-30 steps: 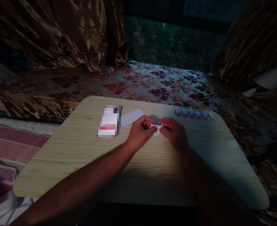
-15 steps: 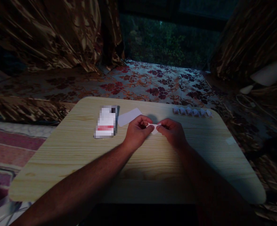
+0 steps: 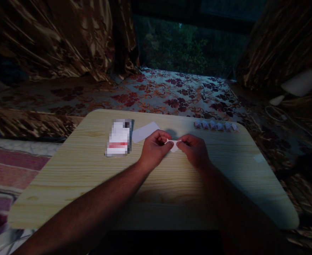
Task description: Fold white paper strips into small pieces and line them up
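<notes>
Both hands meet at the middle of a pale wooden table (image 3: pixel 156 184). My left hand (image 3: pixel 154 147) and my right hand (image 3: pixel 194 148) each pinch one end of a small white folded piece of paper (image 3: pixel 174 145), held just above the tabletop. The fingers of both hands are curled closed on it. A flat white card (image 3: pixel 145 131) lies just behind my left hand. A row of several small folded paper pieces (image 3: pixel 215 125) sits at the far right of the table.
A blurred white and red pack (image 3: pixel 118 138) lies at the far left of the table. Flowered cloth (image 3: pixel 172 94) covers the surface beyond, with brown curtains (image 3: pixel 65 39) at both sides of a dark window. A white object (image 3: pixel 301 83) lies at right.
The hands and the small paper have stayed almost in place. The view has shifted slightly.
</notes>
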{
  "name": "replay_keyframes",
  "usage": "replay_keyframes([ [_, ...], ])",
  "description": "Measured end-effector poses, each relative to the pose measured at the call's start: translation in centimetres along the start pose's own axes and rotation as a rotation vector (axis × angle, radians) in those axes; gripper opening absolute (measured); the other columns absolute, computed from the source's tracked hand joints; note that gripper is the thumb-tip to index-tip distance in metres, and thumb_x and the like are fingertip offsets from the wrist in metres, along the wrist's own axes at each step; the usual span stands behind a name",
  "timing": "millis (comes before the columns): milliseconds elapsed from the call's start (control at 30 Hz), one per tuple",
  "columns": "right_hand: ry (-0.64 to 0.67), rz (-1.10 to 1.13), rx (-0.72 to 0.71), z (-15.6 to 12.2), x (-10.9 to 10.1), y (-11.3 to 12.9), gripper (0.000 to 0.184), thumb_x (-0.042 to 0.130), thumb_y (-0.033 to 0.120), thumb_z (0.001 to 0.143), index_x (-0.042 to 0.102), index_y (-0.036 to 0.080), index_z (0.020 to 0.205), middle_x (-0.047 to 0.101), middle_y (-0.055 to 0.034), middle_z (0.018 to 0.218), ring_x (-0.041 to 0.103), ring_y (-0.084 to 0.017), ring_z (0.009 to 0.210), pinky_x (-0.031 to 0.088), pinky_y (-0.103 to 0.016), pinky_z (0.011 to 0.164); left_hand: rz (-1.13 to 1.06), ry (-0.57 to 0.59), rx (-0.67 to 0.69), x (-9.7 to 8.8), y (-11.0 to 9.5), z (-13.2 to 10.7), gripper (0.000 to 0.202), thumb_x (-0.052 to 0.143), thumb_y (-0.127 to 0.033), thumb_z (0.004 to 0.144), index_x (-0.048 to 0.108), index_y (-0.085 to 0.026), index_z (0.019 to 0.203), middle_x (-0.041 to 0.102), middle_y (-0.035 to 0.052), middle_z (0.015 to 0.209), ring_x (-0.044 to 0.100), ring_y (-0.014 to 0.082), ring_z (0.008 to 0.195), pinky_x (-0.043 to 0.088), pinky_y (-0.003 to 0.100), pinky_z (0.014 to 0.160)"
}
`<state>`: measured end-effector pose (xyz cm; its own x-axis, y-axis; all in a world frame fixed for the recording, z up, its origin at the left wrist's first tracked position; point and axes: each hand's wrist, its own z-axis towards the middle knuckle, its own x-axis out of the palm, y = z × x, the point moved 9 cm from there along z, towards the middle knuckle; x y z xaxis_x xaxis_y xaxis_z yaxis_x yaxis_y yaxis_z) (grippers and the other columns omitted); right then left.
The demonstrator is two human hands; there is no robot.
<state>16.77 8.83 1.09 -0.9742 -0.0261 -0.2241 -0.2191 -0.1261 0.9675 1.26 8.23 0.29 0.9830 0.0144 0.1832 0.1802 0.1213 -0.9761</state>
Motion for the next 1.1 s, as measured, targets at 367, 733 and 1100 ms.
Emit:
replay_keyframes([
  [367, -0.042, 0.022, 0.009, 0.01, -0.15, 0.13, 0.007, 0.067, 0.025, 0.069, 0.066, 0.019, 0.066, 0.053, 0.0050, 0.052, 0.046, -0.011, 0.050, 0.033, -0.023, 0.048, 0.039, 0.022, 0.013, 0.13, -0.15, -0.04, 0.019, 0.074, -0.017, 0.069, 0.062, -0.017, 0.083, 0.060, -0.0034, 0.066, 0.052, 0.0078, 0.057, 0.040, 0.020, 0.056],
  [733, -0.010, -0.004, 0.003, -0.15, 0.02, 0.46, 0.011, 0.067, 0.027, 0.073, 0.068, 0.018, 0.068, 0.055, 0.0038, 0.054, 0.046, -0.010, 0.051, 0.034, -0.023, 0.049, -0.027, 0.030, -0.003, 0.34, 0.16, 0.00, 0.022, 0.075, -0.016, 0.069, 0.061, -0.017, 0.084, 0.060, -0.0036, 0.066, 0.053, 0.0075, 0.057, 0.040, 0.020, 0.056],
  [1100, -0.050, 0.032, 0.002, -0.12, -0.35, 0.50, 0.010, 0.066, 0.026, 0.072, 0.067, 0.018, 0.067, 0.054, 0.0045, 0.053, 0.045, -0.010, 0.051, 0.033, -0.023, 0.050, -0.047, 0.035, -0.061, 0.32, 0.59, 0.07, 0.030, 0.078, -0.018, 0.065, 0.062, -0.017, 0.091, 0.062, -0.0031, 0.070, 0.057, 0.0086, 0.059, 0.043, 0.022, 0.057],
])
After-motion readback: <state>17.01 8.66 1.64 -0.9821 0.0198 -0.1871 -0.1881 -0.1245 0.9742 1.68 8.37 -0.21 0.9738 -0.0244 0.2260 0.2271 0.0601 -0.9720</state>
